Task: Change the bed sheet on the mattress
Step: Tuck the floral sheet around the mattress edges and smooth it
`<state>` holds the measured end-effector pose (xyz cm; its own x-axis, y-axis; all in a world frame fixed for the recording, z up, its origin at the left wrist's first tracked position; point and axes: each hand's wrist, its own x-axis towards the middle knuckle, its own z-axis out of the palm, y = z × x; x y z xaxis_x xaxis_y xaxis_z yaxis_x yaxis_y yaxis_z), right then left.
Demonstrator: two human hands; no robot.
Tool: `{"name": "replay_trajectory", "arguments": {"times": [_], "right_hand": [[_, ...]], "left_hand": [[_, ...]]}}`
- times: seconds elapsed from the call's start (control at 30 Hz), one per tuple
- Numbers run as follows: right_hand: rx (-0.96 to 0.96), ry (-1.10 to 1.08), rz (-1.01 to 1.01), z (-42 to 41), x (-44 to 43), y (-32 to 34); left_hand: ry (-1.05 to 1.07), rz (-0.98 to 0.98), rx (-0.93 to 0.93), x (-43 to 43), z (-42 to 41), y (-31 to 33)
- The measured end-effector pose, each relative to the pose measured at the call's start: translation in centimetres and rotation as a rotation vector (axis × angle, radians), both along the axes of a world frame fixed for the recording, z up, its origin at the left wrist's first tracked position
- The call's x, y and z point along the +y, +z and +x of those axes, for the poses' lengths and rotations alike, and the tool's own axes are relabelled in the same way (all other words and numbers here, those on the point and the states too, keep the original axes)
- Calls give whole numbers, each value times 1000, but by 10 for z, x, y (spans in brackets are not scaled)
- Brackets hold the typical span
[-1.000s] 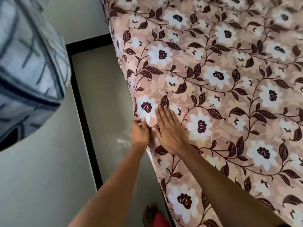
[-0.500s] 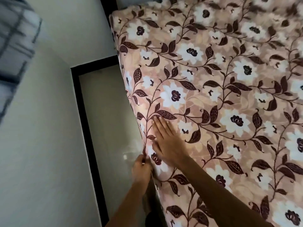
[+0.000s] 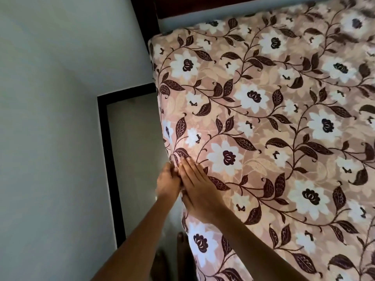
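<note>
Right hand (image 3: 195,185) lies flat on the sheet (image 3: 263,118); left hand (image 3: 168,182) pinches its edge. A hard tug could unseat the corner (image 3: 155,40).

On the left hand (image 3: 168,180) I lose the fingertips behind the bed sheet (image 3: 263,138) edge; probably a pinch. Sheet runs off frame right and bottom; its upper right is blurred.

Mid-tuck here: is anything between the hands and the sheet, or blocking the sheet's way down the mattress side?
Nothing visible. The right hand lies flat on the floral sheet, the left hand grips its edge, and bare floor shows in the gap beside them.
</note>
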<state>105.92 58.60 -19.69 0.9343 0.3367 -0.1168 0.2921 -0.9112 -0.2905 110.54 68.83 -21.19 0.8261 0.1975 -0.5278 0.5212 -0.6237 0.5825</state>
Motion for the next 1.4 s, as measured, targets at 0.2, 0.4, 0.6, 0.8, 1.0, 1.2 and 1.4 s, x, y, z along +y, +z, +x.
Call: {"name": "replay_trajectory", "arguments": {"times": [0.2,0.4,0.6,0.8,1.0,1.2,1.4], "right_hand": [[-24,-166,1,69,-21,-3],[-28,-141,-94,156,-6,-4],[-65,33,-182,150,11,-9],[-92,139,-155,213,-5,0],[0,-95,-104,315,4,3],[-82,28,-210,334,20,-2],[-24,32,-139,370,12,5]], "left_hand": [[126,-87,80,0,24,12],[129,-90,-4,-5,137,10],[-87,-40,-30,11,136,-6],[75,-291,43,15,183,-18],[127,-288,-94,5,275,2],[61,-132,-75,15,282,-18],[194,-258,-54,13,324,-6]]}}
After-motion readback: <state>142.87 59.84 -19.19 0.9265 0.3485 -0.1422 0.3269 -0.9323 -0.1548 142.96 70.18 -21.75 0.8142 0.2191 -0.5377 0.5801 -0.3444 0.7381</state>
